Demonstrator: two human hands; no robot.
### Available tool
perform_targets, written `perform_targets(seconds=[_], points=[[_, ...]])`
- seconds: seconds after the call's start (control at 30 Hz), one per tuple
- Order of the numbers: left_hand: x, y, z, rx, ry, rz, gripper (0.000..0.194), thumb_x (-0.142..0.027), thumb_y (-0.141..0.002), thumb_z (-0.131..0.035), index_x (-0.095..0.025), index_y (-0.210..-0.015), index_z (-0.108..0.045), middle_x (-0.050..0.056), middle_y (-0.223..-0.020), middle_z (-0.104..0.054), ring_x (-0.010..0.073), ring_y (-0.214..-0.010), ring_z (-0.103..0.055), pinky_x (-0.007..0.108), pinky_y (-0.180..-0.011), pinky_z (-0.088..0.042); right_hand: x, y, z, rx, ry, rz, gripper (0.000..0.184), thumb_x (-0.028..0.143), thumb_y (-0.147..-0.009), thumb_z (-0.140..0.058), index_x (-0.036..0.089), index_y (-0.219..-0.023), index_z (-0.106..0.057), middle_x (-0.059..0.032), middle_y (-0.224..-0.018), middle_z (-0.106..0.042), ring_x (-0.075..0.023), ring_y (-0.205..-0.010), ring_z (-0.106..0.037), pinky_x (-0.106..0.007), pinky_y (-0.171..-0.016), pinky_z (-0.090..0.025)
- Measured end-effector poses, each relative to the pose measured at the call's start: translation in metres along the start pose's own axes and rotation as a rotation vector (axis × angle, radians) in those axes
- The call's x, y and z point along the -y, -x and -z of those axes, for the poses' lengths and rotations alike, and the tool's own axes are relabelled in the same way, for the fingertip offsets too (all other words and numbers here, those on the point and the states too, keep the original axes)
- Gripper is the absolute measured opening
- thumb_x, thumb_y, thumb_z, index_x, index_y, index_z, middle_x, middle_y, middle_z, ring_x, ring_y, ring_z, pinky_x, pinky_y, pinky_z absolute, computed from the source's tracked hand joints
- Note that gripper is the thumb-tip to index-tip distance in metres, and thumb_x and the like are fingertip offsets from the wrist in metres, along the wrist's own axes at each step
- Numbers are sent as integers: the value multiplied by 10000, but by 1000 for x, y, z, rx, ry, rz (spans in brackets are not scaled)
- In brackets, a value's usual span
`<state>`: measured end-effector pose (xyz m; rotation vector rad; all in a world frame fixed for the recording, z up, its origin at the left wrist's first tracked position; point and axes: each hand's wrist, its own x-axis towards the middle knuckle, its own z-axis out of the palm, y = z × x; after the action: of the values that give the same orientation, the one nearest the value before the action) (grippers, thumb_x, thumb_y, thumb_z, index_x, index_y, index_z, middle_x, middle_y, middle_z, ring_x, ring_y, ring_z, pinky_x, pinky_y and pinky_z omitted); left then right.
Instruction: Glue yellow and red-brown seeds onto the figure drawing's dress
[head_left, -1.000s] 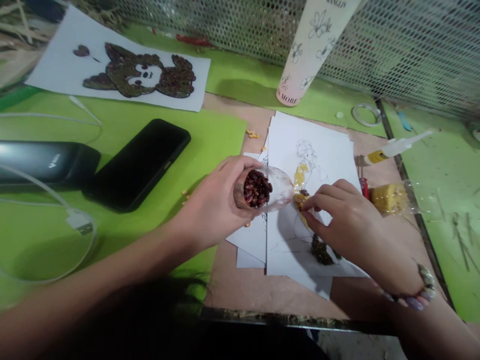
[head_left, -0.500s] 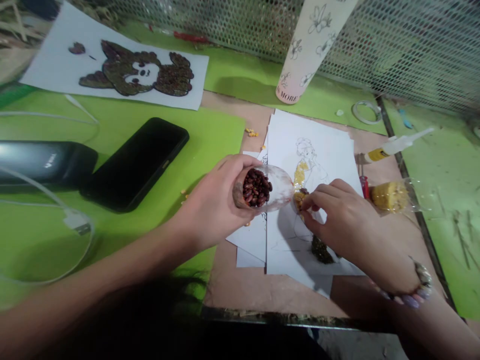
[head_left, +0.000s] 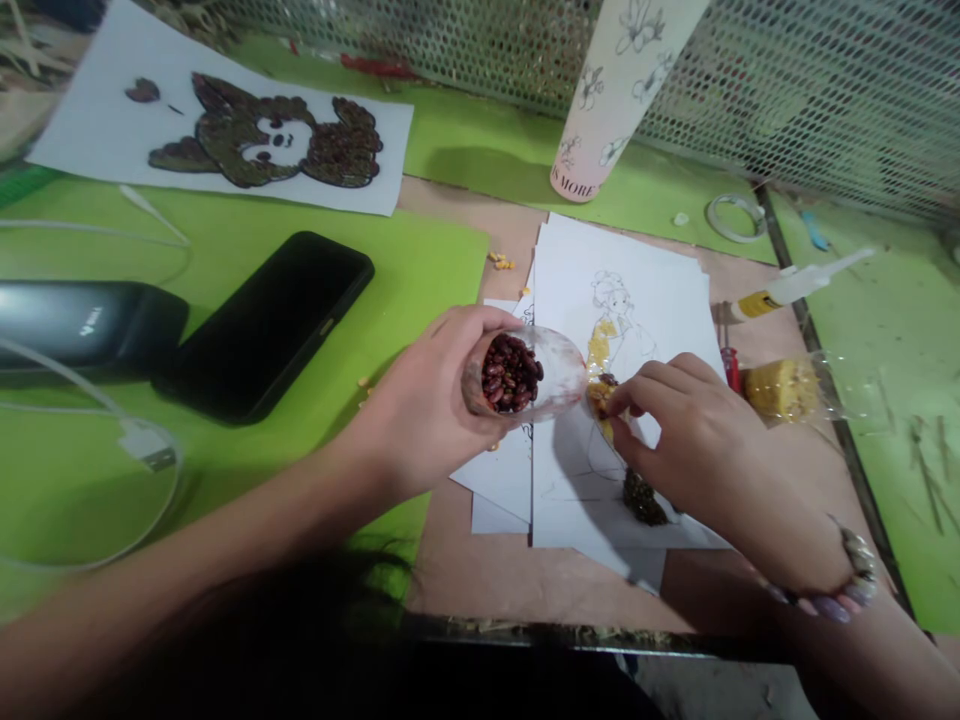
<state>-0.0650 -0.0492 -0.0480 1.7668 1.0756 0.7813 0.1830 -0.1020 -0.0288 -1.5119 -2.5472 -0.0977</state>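
Note:
My left hand (head_left: 412,410) is wrapped round a clear plastic cup (head_left: 559,372), tilted so its inside shows. Dark red beans (head_left: 512,375) lie in the cup. My right hand (head_left: 694,430) is over a line drawing of a figure (head_left: 613,300) on white paper, thumb and forefinger bent into a pinch at its middle. Anything between those fingertips is too small to make out. Yellow kernels (head_left: 600,392) cover part of the figure beside the fingertips, with a dark bean or two among them. Lower on the sheet is a dark green patch of small grains (head_left: 643,498).
Left are a black phone (head_left: 266,325), a dark device (head_left: 90,325) and a white cable (head_left: 150,440). A bean-covered animal picture (head_left: 285,145) lies behind. A flowered tumbler (head_left: 607,100), tape roll (head_left: 736,217), glue bottle (head_left: 799,283) and bag of yellow kernels (head_left: 784,388) are beyond the drawing.
My right hand has shifted slightly right, its fingertips still at the yellow kernels. My left hand keeps the cup in nearly the same place. The view has shifted a little.

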Motion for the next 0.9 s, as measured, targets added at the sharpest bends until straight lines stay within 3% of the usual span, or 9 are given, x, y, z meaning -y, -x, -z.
perform_targets(seconds=[0.23,0.63,0.9], points=[[1,0,1,-1,-21,0,594,-223,-657,-828,-281,-1191,-574,52,-1187,-638,281,-1097,-643,454,-990,-556,3,1,-3,28,42,-46,103,198,-879,-644,159,-786,-664,-82,-742,-664,-251,-746,-528,-383,-682,-452],[1,0,-1,-9,23,-9,580,-269,-669,-799,-233,-1202,-570,76,-1205,-633,272,-1083,-658,439,-1025,-536,2,3,-6,22,13,-72,87,175,-852,-681,156,-767,-668,-59,-723,-663,-240,-734,-540,-363,-683,-457],[3,1,0,-9,-16,-18,586,-316,-677,-814,-249,-1204,-566,75,-1189,-630,279,-1090,-642,441,-975,-547,-1,9,6,-52,-26,-112,79,129,-853,-665,164,-787,-640,-40,-746,-651,-208,-743,-542,-338,-737,-449]])
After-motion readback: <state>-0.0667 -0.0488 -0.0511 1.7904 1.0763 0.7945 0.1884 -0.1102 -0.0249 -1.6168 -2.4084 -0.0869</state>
